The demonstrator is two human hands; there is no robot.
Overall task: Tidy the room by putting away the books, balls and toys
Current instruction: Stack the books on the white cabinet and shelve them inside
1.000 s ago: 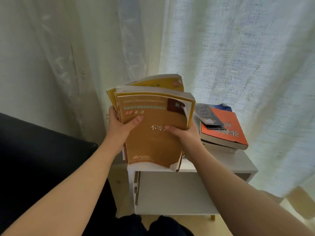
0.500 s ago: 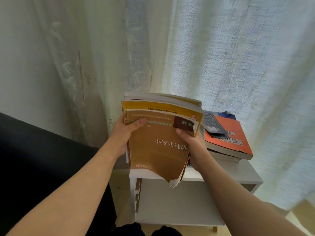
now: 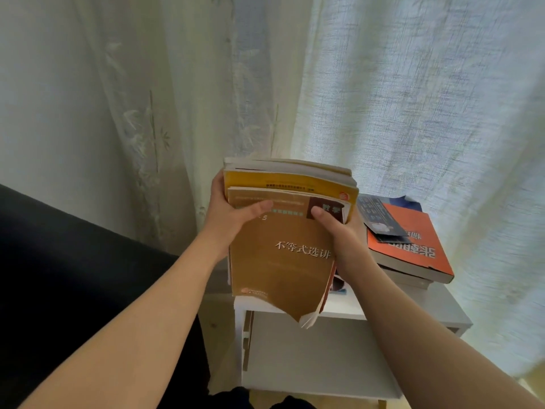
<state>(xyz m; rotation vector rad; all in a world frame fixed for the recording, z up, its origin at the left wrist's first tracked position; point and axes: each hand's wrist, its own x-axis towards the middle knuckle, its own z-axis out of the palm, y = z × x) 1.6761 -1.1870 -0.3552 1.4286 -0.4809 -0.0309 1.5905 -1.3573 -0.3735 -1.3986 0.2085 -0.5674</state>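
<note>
The fingers of both hands pinch one bundle of books (image 3: 283, 261) from either side. The left hand (image 3: 228, 221) lays its thumb flat across the top of the front cover, and its other fingers go behind the bundle, out of sight. The right hand (image 3: 342, 234) mirrors it, with its thumb pressed on the dark patch at the cover's upper right and the rest hidden behind the spines. The bundle stands nearly upright and leans slightly toward the camera. A brown book (image 3: 274, 273) with white Chinese lettering is in front, and a yellow book (image 3: 283, 181) and paler page edges are behind it. The brown book's lower right corner is curled and hangs past the front edge of a white bench (image 3: 433, 308); whether the bundle rests on the benchtop cannot be told. On the right of the same benchtop, just beside the right hand, an orange book (image 3: 418, 252) lies flat on thicker volumes with a dark leaflet (image 3: 380, 219) on top. A pale sheer curtain (image 3: 413, 98) hangs behind everything, and a black sofa (image 3: 73, 261) fills the left.
</note>
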